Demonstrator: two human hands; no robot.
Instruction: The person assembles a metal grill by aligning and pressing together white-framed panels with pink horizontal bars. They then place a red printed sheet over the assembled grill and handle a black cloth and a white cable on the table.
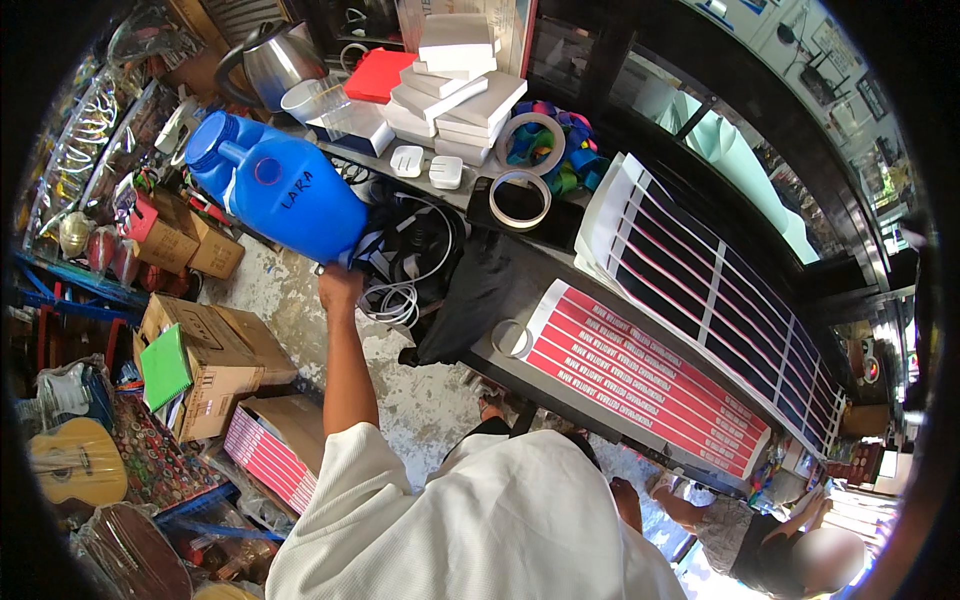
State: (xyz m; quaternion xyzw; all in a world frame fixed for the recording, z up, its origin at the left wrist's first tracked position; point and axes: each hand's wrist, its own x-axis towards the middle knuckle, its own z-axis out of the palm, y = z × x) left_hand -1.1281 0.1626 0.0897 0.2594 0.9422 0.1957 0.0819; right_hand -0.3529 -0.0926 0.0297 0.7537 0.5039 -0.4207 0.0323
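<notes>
My left arm reaches forward, and my left hand (pixel 340 287) is at the base of a large blue plastic jug (pixel 300 200) with a wide screw cap. The fingers are mostly hidden, so I cannot tell whether they grip the jug or the edge below it. Right of this hand are a coiled white cable (pixel 392 302) and a black bag or cloth (pixel 465 300). What looks like my right hand (pixel 626 503) hangs low beside my white shirt, partly covered, below red printed sheets (pixel 640 385). Its fingers are unclear.
On the dark table (pixel 480 345) are white boxes (pixel 475 105), tape rolls (pixel 520 200), chargers (pixel 446 172) and black printed sheets (pixel 720 300). A steel kettle (pixel 275 65) stands far left. Cardboard boxes (pixel 215 345) and a guitar (pixel 78 460) are at left. Another person (pixel 765 545) is at lower right.
</notes>
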